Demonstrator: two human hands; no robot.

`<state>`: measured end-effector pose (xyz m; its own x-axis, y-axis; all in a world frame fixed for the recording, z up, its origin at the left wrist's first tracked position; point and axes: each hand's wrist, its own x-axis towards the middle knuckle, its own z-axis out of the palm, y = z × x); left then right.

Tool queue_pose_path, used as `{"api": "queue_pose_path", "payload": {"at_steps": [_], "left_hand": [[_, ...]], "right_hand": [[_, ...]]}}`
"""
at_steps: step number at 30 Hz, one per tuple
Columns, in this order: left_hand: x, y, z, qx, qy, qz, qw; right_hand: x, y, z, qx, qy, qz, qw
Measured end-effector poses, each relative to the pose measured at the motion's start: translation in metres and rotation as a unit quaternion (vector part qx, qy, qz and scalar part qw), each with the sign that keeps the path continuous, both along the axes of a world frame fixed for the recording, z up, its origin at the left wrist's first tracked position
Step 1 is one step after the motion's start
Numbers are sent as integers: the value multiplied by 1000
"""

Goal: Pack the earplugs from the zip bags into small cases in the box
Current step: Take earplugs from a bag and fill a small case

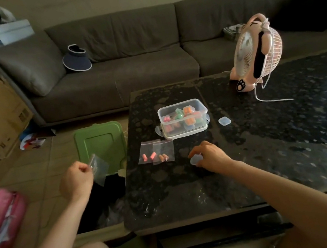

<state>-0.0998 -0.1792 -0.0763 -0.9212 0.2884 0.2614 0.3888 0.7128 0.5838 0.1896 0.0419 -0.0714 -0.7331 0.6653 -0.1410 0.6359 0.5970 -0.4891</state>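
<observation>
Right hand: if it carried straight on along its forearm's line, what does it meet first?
Probably the nearer zip bag with orange earplugs, flat on the table ahead of the right hand, which grips a small case. Depth is uncertain.

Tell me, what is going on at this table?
The person's left hand pinches a limp zip bag beside the table; the right hand holds a small case on the table. Two more zip bags, earplugs inside, lie in front of the clear box of filled cases. A spare case lies right of the box.
</observation>
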Motion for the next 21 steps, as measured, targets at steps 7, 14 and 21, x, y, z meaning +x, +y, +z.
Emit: {"api": "queue_pose_path", "payload": {"at_steps": [7,14,21], "left_hand": [[-42,-11,-65,-109,-105,9,988],[4,14,-24,-132,-104,-114,979],[102,80,5,-120,19,-393,912]], "right_hand": [[1,-12,-4,9,-13,11,1000],[1,-13,-7,17,18,-2,1000],[-3,-15,-6,22,7,-1,1000]]}}
